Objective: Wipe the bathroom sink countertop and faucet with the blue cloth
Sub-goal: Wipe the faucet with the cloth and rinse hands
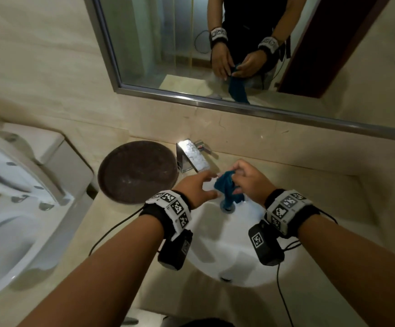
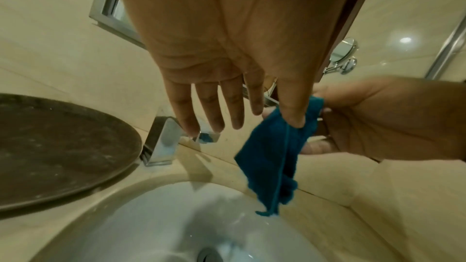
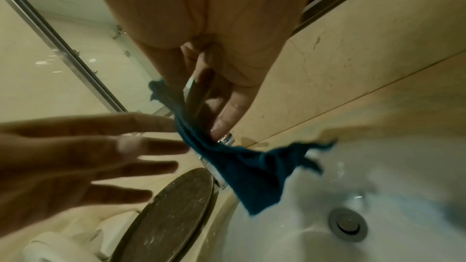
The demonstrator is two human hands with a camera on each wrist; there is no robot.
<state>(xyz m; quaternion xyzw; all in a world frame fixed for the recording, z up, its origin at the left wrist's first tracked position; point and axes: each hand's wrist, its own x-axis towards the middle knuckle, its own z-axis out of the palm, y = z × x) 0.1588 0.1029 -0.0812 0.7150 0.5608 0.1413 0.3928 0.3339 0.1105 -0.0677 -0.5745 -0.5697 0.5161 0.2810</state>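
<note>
My right hand (image 1: 248,180) pinches the top of the blue cloth (image 1: 226,188) between thumb and fingers, and the cloth hangs down over the back of the white sink basin (image 1: 227,251). In the left wrist view the cloth (image 2: 269,156) dangles from the right hand (image 2: 378,117). My left hand (image 1: 201,185) is beside it with straight, spread fingers; its thumb tip touches the cloth's upper part. The chrome faucet (image 1: 193,156) stands just behind both hands on the beige countertop (image 1: 309,185). Seen from the right wrist, the cloth (image 3: 252,172) covers most of the faucet.
A round brown tray (image 1: 137,172) lies on the counter left of the faucet. A toilet (image 1: 14,208) with its lid up stands further left. A framed mirror (image 1: 144,55) hangs on the wall behind. The drain (image 3: 348,226) sits in the basin.
</note>
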